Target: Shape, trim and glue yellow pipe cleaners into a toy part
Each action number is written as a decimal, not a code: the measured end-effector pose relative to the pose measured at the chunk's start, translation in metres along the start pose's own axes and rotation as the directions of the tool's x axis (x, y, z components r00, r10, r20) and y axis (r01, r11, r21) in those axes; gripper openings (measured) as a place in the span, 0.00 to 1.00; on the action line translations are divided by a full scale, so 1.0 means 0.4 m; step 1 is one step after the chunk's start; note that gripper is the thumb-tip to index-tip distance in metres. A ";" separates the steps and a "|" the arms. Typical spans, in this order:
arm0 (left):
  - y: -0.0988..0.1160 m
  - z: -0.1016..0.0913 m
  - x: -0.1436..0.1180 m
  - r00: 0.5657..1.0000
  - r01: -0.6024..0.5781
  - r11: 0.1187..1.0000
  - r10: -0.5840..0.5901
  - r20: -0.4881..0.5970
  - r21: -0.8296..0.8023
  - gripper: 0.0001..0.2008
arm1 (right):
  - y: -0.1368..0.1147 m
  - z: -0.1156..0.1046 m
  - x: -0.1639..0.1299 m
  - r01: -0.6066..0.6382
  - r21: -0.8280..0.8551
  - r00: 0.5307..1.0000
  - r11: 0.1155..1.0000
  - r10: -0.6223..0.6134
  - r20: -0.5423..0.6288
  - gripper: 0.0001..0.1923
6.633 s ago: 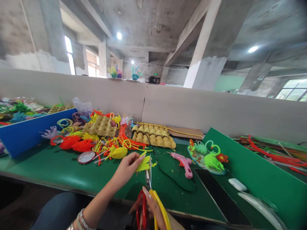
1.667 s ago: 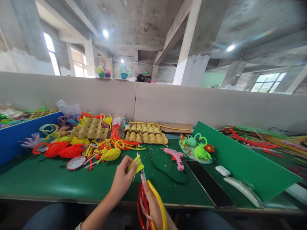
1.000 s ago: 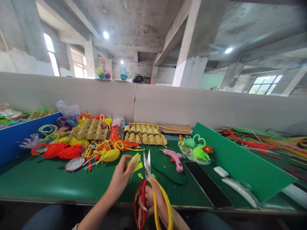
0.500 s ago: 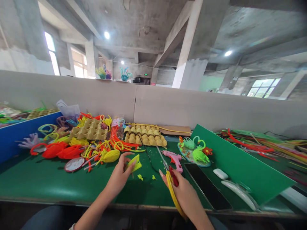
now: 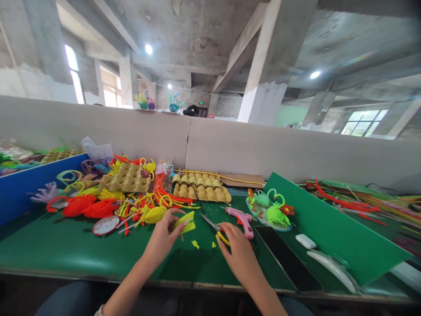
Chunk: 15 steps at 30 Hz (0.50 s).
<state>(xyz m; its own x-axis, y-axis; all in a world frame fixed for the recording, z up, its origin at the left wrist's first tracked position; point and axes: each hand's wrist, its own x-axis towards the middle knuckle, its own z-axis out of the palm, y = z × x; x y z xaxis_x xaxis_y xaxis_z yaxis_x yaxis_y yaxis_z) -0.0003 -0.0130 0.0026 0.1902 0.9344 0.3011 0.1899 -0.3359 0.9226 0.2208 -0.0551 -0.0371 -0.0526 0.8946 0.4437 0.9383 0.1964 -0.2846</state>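
Observation:
My left hand (image 5: 169, 232) is closed round a bundle of yellow-green pipe cleaners (image 5: 188, 223), whose cut ends fan out to the right. My right hand (image 5: 235, 245) has its fingers round the yellow handle of a pair of scissors (image 5: 212, 223). The blades point up and left, low over the table, and most of the handle is hidden under the palm. Between the hands, a small yellow-green scrap (image 5: 195, 244) lies on the green tabletop, with another scrap (image 5: 213, 245) close to my right fingers. A pink glue gun (image 5: 241, 219) rests just beyond my right hand.
Red and yellow pipe-cleaner pieces (image 5: 88, 206) heap up at the left beside an egg tray (image 5: 126, 177). More egg trays (image 5: 202, 186) stand at the back. Rightward are a decorated disc (image 5: 269, 210), a phone (image 5: 286, 256), a white case (image 5: 305, 241) and a green divider (image 5: 338, 232).
The scissors have swung leftward and lie lower, their blades now nearer the bundle. My right hand has turned over the handle. My left hand keeps its hold, almost unmoved.

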 end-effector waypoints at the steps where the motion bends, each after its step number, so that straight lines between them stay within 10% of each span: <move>1: 0.002 -0.003 0.001 1.000 -0.002 1.000 0.001 -0.017 -0.011 0.14 | -0.020 0.007 -0.010 0.043 0.044 0.998 0.998 -0.045 0.042 0.19; 9: 0.006 -0.015 0.011 0.997 0.004 0.993 -0.012 -0.073 -0.116 0.16 | -0.161 0.106 -0.073 0.328 0.091 0.929 0.940 -0.339 0.151 0.26; 15: 0.001 -0.016 0.008 0.999 0.013 0.996 -0.017 -0.050 -0.091 0.16 | -0.287 0.355 -0.198 0.599 0.055 0.799 0.799 -0.592 -0.108 0.21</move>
<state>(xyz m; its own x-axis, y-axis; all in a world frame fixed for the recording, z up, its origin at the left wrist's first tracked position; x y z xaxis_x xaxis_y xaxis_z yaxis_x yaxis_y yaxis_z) -0.0059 -0.0095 0.0057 0.1382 0.9449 0.2967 0.1034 -0.3117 0.9445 0.0686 -0.0913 -0.1604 -0.5605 0.5549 0.6148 0.6989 0.7152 -0.0083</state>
